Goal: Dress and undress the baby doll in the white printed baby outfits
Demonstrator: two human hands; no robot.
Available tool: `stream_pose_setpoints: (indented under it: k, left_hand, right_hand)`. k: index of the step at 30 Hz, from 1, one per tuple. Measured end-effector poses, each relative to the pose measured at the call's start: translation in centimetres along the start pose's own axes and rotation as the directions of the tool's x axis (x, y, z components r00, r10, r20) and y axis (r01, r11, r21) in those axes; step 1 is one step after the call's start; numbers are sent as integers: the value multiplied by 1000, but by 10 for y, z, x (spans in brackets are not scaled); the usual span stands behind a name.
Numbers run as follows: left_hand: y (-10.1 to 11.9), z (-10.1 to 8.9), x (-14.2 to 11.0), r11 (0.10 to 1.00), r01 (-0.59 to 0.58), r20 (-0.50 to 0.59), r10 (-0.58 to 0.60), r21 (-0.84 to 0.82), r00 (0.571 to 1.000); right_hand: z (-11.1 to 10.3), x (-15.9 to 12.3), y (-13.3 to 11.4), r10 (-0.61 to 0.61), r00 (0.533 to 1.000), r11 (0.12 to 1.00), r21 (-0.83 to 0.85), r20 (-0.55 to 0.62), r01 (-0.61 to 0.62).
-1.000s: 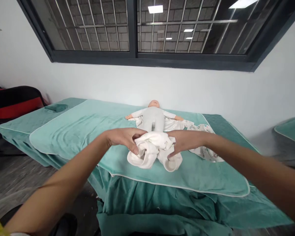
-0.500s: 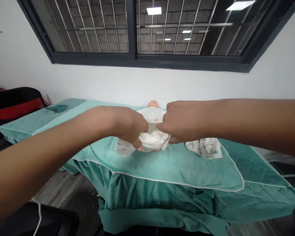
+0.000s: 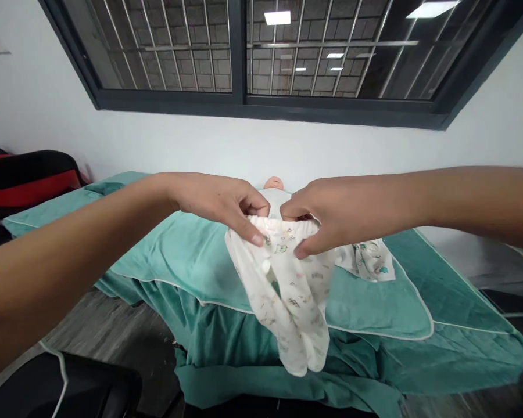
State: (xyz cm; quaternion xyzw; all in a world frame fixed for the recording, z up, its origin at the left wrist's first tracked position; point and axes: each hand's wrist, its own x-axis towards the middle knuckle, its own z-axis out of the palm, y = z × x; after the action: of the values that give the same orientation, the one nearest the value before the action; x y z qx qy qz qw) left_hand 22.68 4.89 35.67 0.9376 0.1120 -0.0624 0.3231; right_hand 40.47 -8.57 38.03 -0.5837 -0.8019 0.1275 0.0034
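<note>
Small white baby pants with a coloured print hang from both my hands, legs down over the front of the bed. My left hand pinches the waistband at its left, thumb outside and fingers inside. At the right of the waistband, my right hand grips in the same way. Behind the pants lies a baby doll; its head and part of its white top show between my hands, and its lower body is hidden. A folded printed white cloth lies right of the pants.
A light green mat with a pale edge covers the green-draped bed, against a white wall under a barred window. A black and red bag stands at the left. A black chair with a white cable is at the lower left.
The bunched white cloth that was close against the doll is now held up nearer me, spread out as pants with hanging legs. Both hands have kept their grip on it.
</note>
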Motion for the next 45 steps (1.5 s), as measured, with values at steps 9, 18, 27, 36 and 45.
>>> stream_pose_setpoints:
  k: [9, 18, 27, 36, 45]
  left_hand:
    - [-13, -2, -6, 956, 26, -133, 14, 292, 991]
    - [-43, 12, 3, 989, 138, -536, -85, 59, 840]
    - [-75, 156, 51, 655, -387, -672, -255, -649, 695]
    - [-170, 168, 76, 484, -283, -561, -721, -828, 407]
    - [-183, 102, 178, 761, -102, -753, -597, -641, 277]
  right_hand:
    - [3, -16, 23, 101, 964, 994, 24, 247, -111]
    - [23, -9, 55, 150, 987, 933, 338, -49, -125]
    - [133, 80, 46, 313, 822, 241, 877, -475, 415]
    - [239, 117, 126, 401, 764, 643, 749, -507, 159]
    - [204, 198, 280, 499, 632, 796, 601, -592, -66]
